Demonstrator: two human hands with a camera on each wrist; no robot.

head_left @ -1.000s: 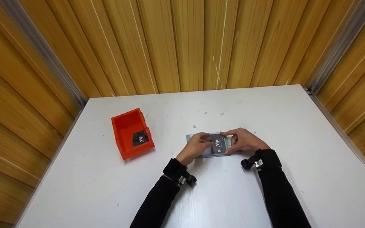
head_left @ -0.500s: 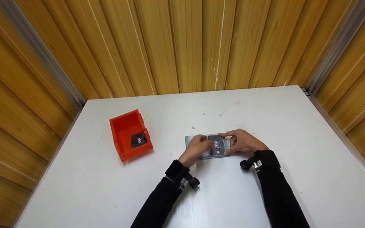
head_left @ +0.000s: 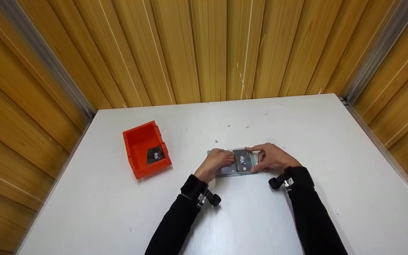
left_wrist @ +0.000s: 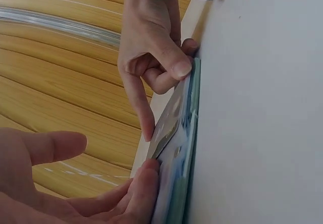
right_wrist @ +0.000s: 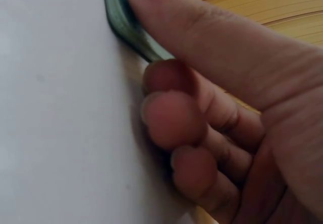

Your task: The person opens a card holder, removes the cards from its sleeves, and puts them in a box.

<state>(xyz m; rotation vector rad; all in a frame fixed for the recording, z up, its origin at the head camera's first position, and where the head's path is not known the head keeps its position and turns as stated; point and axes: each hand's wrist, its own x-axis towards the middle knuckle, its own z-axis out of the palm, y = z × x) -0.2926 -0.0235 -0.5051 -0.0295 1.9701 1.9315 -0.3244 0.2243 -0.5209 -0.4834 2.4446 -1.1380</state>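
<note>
A greenish card holder (head_left: 228, 171) with clear sleeves lies flat on the table. A black card (head_left: 243, 159) printed "Vip" lies on its right half. My left hand (head_left: 218, 162) rests its fingertips on the left half, beside the card's left edge; in the left wrist view the thumb (left_wrist: 65, 146) stands off, raised. My right hand (head_left: 273, 156) holds the holder's right end, index finger at the far corner and thumb at the near one. In the right wrist view the thumb lies on the green rim (right_wrist: 123, 19), with the other fingers curled below.
An orange-red bin (head_left: 154, 170) stands on the left of the white table (head_left: 101, 212), with another black "Vip" card (head_left: 155, 155) inside. Wood-patterned panels (head_left: 209, 53) close off the back and both sides.
My left hand has slid a little left off the black card, its thumb and index drawn away from the card's left edge. The right hand keeps its place at the holder's right end.
</note>
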